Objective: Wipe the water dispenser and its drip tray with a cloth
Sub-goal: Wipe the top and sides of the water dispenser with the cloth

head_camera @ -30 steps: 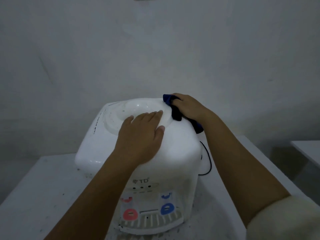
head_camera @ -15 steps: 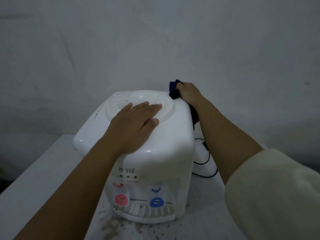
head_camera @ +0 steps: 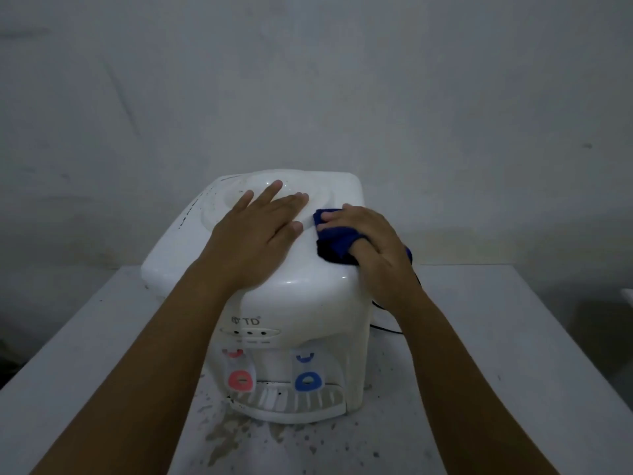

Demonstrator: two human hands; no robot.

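A white tabletop water dispenser [head_camera: 301,303] stands on a pale table, with a red tap [head_camera: 240,381] and a blue tap [head_camera: 307,382] on its front. Its slatted drip tray [head_camera: 291,404] juts out at the base. My left hand [head_camera: 253,234] lies flat, fingers spread, on the dispenser's top by the round bottle socket. My right hand [head_camera: 373,245] presses a bunched dark blue cloth [head_camera: 334,241] against the top's right side. Part of the cloth is hidden under my palm.
The pale table [head_camera: 479,354] is speckled with dirt and a stain in front of the tray. A black cord [head_camera: 385,325] trails behind the dispenser's right side. A plain wall stands close behind. A second surface shows at the far right edge.
My right hand has drawn the cloth from the top's far right corner toward me, along the right side. My left hand stays flat on top. The view has shifted.
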